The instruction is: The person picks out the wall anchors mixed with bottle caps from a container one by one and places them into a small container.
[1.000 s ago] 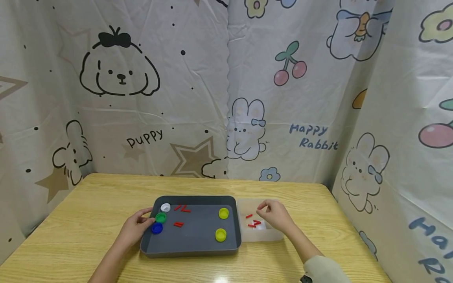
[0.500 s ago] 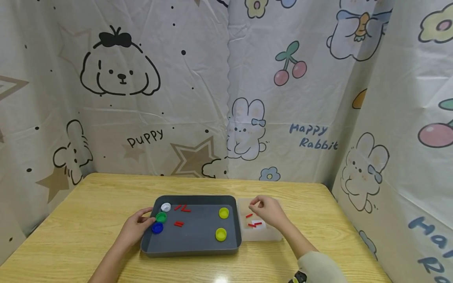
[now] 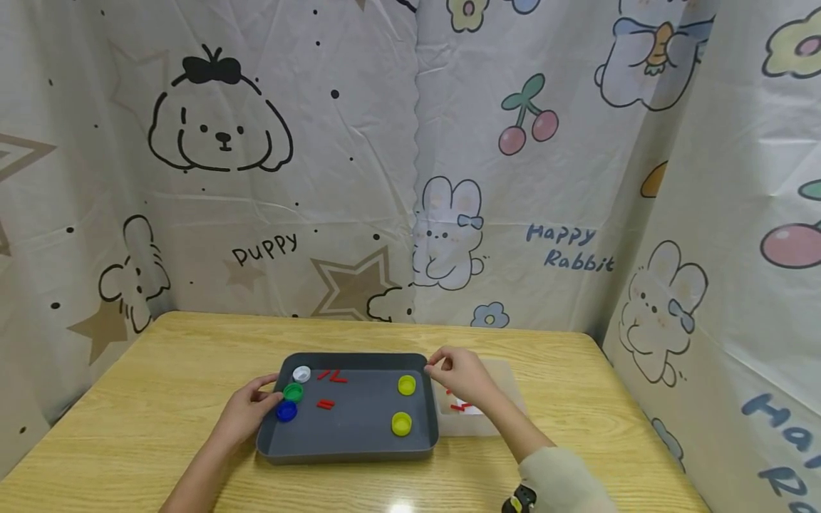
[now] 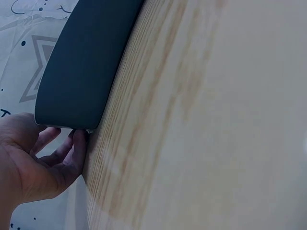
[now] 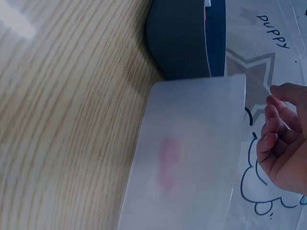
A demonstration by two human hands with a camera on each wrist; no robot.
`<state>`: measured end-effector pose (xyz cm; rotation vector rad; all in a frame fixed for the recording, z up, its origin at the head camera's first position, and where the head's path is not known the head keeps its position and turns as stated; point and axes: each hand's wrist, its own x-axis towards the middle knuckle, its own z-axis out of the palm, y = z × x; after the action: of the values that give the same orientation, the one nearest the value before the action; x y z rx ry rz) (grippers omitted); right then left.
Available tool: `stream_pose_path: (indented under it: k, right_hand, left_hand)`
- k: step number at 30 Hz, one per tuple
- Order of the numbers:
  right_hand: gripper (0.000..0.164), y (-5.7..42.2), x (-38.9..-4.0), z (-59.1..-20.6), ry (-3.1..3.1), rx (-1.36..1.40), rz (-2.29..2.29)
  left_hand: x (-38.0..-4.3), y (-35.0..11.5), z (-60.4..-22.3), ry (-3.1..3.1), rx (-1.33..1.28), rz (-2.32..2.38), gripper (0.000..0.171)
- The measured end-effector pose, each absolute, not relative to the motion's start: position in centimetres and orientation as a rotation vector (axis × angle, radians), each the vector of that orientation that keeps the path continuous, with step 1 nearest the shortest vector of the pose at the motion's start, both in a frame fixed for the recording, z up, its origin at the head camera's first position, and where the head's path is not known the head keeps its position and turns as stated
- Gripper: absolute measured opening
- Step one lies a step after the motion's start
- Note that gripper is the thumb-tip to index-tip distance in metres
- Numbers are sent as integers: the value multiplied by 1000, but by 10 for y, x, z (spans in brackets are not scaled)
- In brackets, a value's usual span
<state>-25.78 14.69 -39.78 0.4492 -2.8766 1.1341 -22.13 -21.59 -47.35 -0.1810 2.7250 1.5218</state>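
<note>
A dark grey tray (image 3: 346,456) lies on the table. My left hand (image 3: 244,412) grips its left rim, the thumb over the edge beside a green bottle cap (image 3: 293,392); in the left wrist view, curled fingers sit at the tray's end. My right hand (image 3: 463,374) is raised over the tray's right rim and the adjoining box, thumb and forefinger pinched together around a small red stick, mostly hidden by the fingertips. Inside the translucent box (image 3: 468,426) are more red sticks (image 3: 457,407). Several red sticks (image 3: 326,404) lie in the tray's left half.
Along the tray's left side sit a white cap (image 3: 301,374) and a blue cap (image 3: 286,411). Two yellow caps, one farther back (image 3: 407,385) and one nearer (image 3: 401,424), stand at its right. A printed curtain (image 3: 359,178) hangs behind the wooden table (image 3: 192,356).
My right hand has moved left from above the box to the tray's right rim. Fewer red sticks show in the box than a second ago. The left hand keeps its place.
</note>
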Motion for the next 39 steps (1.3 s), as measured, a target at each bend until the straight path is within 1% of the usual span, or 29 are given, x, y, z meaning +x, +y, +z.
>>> stream_pose_path:
  k: [8, 19, 31, 39]
  right_hand:
    - [12, 118, -257, -397, -2886, 614, 1133]
    - [10, 78, -255, -404, -2862, 765, 1115]
    - [9, 44, -249, -423, -2884, 809, 1097]
    - [8, 23, -244, -441, -2907, 756, 1108]
  left_hand:
    - [-222, -217, -474, 2730, -175, 1522, 49]
    - [-221, -217, -473, 2711, -177, 1540, 49]
    - [-221, -216, -473, 2702, -183, 1550, 50]
    - [-222, -217, -475, 2699, -210, 1550, 50]
